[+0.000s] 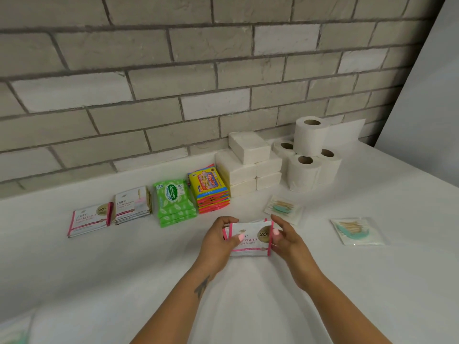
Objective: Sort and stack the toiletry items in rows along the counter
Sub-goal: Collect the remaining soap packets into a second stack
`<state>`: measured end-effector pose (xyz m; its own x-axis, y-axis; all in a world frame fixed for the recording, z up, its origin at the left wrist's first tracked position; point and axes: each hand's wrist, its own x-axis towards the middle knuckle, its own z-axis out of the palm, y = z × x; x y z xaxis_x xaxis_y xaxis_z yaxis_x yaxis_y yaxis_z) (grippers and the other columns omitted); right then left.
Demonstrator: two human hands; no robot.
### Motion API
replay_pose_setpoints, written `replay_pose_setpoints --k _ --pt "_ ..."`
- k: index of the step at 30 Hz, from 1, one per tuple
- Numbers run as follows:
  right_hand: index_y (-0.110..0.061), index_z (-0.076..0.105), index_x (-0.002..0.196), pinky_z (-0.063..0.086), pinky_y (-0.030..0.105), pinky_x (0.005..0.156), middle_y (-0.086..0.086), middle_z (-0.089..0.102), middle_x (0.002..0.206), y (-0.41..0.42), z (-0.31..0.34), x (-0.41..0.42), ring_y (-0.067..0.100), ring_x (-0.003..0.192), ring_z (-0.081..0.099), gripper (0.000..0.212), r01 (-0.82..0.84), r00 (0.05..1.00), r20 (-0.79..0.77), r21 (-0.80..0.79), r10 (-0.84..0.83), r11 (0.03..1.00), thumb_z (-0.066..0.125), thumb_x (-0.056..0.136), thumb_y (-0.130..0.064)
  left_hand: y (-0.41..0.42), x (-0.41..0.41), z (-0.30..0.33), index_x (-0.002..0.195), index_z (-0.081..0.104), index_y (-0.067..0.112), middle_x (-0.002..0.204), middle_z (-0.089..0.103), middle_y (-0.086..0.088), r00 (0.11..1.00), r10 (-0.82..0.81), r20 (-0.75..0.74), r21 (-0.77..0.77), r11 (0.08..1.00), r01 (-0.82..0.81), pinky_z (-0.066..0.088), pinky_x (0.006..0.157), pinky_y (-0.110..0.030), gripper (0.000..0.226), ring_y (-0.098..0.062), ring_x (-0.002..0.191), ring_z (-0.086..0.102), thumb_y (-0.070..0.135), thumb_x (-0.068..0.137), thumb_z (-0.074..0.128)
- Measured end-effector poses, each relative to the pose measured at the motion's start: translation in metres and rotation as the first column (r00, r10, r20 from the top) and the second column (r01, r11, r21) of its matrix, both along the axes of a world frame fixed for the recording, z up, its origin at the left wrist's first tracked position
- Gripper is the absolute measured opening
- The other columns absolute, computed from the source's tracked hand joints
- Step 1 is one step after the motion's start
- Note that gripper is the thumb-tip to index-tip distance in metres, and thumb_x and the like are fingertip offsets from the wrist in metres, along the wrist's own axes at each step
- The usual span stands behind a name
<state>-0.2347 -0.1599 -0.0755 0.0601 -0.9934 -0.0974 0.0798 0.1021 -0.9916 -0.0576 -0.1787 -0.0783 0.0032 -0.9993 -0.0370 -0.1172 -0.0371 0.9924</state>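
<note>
Both hands grip a pink-edged Dove sachet bundle [249,238] by its short ends, left hand [218,244] and right hand [285,240], above the tabletop [124,269]; its matching Dove stack [90,220] lies far-left, nearer the left hand.

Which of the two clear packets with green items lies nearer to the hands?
The clear packet just beyond the right hand; the other packet lies farther right.

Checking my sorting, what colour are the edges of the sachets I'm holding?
Pink side edges on the white Dove sachets, clearest in the head view.
</note>
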Motion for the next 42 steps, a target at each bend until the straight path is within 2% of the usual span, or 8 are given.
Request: replay_pose_setpoints --k 4,10,16,22,25,31,38,42 --pt "-0.035 0.055 0.108 0.047 0.017 0.07 -0.006 0.066 0.089 -0.001 -0.005 0.018 0.006 0.078 0.061 0.045 -0.014 0.951 -0.309 -0.088 -0.014 0.996 0.06 0.084 0.003 0.004 0.001 -0.008 0.092 0.057 0.031 0.088 0.061 -0.001 0.999 -0.001 0.049 -0.093 0.996 0.006 0.047 0.074 -0.032 0.03 -0.018 0.079 0.055 0.003 0.084 0.065" --pt "-0.02 0.056 0.077 0.041 0.018 0.063 -0.001 0.06 0.073 -0.002 -0.016 0.028 0.013 0.07 0.054 0.017 0.079 0.934 -0.337 -0.133 -0.121 0.988 0.061 0.087 -0.007 0.012 -0.001 -0.017 0.098 0.054 0.025 0.102 0.064 0.007 1.0 0.017 -0.009 -0.117 0.993 -0.017 0.05 0.086 -0.024 0.028 -0.013 0.097 0.061 0.005 0.081 0.063" --pt "-0.016 0.058 0.101 0.044 0.014 0.073 -0.004 0.066 0.094 -0.003 -0.024 0.028 0.012 0.088 0.06 0.022 0.043 0.892 -0.441 -0.131 -0.097 0.99 0.047 0.091 0.0 0.011 -0.003 -0.024 0.095 0.047 0.032 0.095 0.061 0.006 0.988 0.043 0.151 -0.104 0.994 -0.027 0.043 0.073 -0.006 0.036 -0.007 0.087 0.058 -0.001 0.086 0.06" --pt "-0.02 0.057 0.101 0.037 0.009 0.071 -0.003 0.062 0.099 -0.008 -0.022 0.034 0.012 0.092 0.058 0.025 0.053 0.845 -0.513 -0.198 -0.149 0.979 0.051 0.089 0.001 0.009 -0.001 -0.017 0.103 0.048 0.02 0.101 0.06 0.002 0.965 0.095 0.244 -0.108 0.992 -0.07 0.038 0.068 0.003 0.026 -0.009 0.09 0.057 0.0 0.087 0.057" --pt "-0.03 0.047 0.102 0.038 0.006 0.065 -0.013 0.061 0.088 -0.011 -0.011 0.048 0.003 0.083 0.058 0.034 0.026 0.865 -0.485 -0.22 -0.132 0.975 0.053 0.088 0.001 0.007 0.015 -0.011 0.116 0.049 0.012 0.108 0.057 0.001 0.96 0.127 0.251 -0.073 0.991 -0.112 0.039 0.068 -0.001 0.032 -0.015 0.101 0.056 -0.001 0.087 0.056" --pt "-0.019 0.043 0.102 0.045 0.025 0.061 -0.007 0.056 0.095 -0.02 0.002 0.111 0.011 0.073 0.058 0.034 -0.006 0.902 -0.41 -0.325 -0.135 0.946 0.065 0.081 -0.005 0.007 0.08 0.012 0.115 0.052 0.008 0.109 0.064 -0.003 0.946 0.269 0.182 0.034 0.959 -0.28 0.043 0.063 -0.012 0.033 -0.016 0.096 0.06 -0.003 0.084 0.056" --pt "-0.024 0.046 0.095 0.035 0.008 0.061 -0.006 0.033 0.115 -0.03 0.006 0.208 0.005 0.083 0.053 0.057 -0.38 0.785 -0.607 -0.631 -0.124 0.676 0.06 0.054 0.014 0.009 0.186 0.034 0.116 0.062 0.007 0.112 0.068 -0.007 0.952 0.298 0.076 0.15 0.94 -0.306 0.049 0.09 -0.035 0.038 -0.023 0.104 0.064 -0.01 0.084 0.053" --pt "-0.022 0.05 0.091 0.046 0.026 0.063 0.003 0.053 0.107 -0.043 0.01 0.259 0.027 0.082 0.062 0.058 -0.459 0.7 -0.646 -0.733 -0.304 0.502 0.07 0.048 0.01 0.005 0.24 0.042 0.117 0.059 0.007 0.114 0.065 -0.008 0.94 0.338 0.045 0.259 0.905 -0.338 0.049 0.09 -0.039 0.037 -0.027 0.107 0.061 -0.011 0.086 0.05"
